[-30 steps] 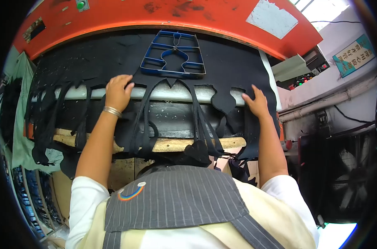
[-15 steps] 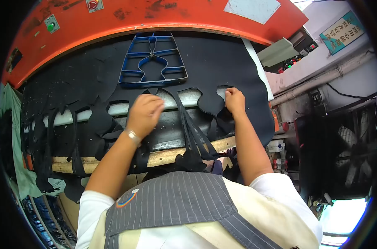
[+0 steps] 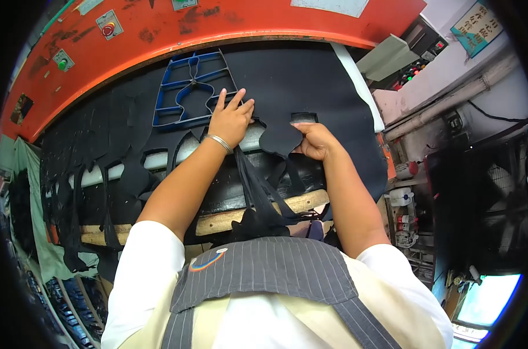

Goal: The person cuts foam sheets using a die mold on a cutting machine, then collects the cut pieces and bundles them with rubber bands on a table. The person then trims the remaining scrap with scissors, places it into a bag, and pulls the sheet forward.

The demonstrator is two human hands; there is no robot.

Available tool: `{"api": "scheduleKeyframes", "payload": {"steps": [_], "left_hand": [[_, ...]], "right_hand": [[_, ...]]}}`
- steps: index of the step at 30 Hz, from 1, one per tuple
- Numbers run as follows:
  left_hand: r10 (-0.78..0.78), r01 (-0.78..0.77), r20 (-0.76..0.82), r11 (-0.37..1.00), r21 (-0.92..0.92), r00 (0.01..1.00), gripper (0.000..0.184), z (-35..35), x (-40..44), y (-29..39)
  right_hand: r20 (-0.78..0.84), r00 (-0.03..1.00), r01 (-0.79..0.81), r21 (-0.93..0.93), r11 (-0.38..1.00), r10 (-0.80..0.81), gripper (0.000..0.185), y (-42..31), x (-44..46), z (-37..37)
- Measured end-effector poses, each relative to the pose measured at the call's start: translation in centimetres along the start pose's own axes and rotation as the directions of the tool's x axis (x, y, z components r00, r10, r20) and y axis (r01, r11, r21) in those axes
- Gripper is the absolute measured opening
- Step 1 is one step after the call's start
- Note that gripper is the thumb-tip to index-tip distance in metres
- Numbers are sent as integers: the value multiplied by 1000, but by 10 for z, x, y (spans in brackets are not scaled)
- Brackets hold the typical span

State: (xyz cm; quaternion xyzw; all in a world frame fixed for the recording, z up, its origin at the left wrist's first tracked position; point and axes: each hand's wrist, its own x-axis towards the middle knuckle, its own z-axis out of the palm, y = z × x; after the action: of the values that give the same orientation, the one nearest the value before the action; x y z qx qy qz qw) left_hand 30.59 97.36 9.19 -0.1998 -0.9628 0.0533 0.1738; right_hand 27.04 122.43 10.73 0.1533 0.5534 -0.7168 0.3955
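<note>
My left hand (image 3: pixel 232 121) lies with fingers stretched and spread at the lower right side of a blue-painted cutting die (image 3: pixel 185 87). Its fingertips overlap the die's edge; whether they press on the die or on the black sheet (image 3: pixel 299 75) beneath is unclear. To the right, my right hand (image 3: pixel 317 141) pinches the black sheet material at the edge of a cut-out gap, thumb and fingers closed. Between both hands, a rounded tongue of the sheet (image 3: pixel 278 138) is still attached. Thin black offcut strips (image 3: pixel 255 180) hang below it toward me.
An orange machine beam (image 3: pixel 229 23) spans the far side, with a red button (image 3: pixel 108 29) and a green button (image 3: pixel 62 64). A wooden edge (image 3: pixel 264 210) runs along the near side. A fan (image 3: pixel 499 192) stands at the right, and green cloth (image 3: pixel 37 198) hangs at the left.
My left hand has moved right and up to the die, its fingers spreading. My right hand has shifted slightly left and down, pinching the sheet. The whole view has turned a little.
</note>
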Motion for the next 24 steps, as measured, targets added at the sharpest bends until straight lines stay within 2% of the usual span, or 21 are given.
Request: {"api": "scheduleKeyframes", "payload": {"steps": [2, 4, 6, 10, 13, 15, 19, 21, 22, 24], "left_hand": [[-2, 2, 20, 1000, -6, 1000, 39, -1, 1, 0], [-4, 4, 37, 1000, -12, 999, 37, -3, 2, 0], [-24, 24, 47, 1000, -2, 999, 35, -4, 5, 0], [-23, 23, 31, 1000, 15, 999, 34, -3, 8, 1], [-20, 20, 27, 1000, 5, 999, 34, -2, 9, -3], [-13, 13, 56, 1000, -6, 998, 35, -2, 11, -5], [-38, 32, 127, 998, 48, 991, 43, -7, 15, -1], [-72, 64, 172, 997, 53, 983, 47, -11, 17, 4], [-70, 62, 171, 997, 54, 983, 47, -9, 19, 5], [-106, 78, 168, 984, 162, 980, 49, -3, 22, 8]], "right_hand": [[139, 990, 4, 240, 971, -39, 27, 13, 11, -8], [147, 986, 30, 291, 956, -76, 29, 21, 21, -16], [327, 931, 8, 426, 905, -162, 32, 26, 29, -26], [384, 896, -5, 511, 860, -223, 34, 34, 26, -20], [308, 935, -21, 540, 842, -174, 30, 25, 15, -6], [218, 972, -41, 508, 860, -83, 25, 23, 17, -3], [231, 971, -42, 423, 905, -63, 24, 20, 30, -8], [141, 990, -28, 195, 980, 1, 21, 12, 19, -1], [141, 990, -27, 196, 980, -1, 21, 8, 20, 1], [17, 996, -79, -245, 966, 86, 19, -1, 23, 3]]}}
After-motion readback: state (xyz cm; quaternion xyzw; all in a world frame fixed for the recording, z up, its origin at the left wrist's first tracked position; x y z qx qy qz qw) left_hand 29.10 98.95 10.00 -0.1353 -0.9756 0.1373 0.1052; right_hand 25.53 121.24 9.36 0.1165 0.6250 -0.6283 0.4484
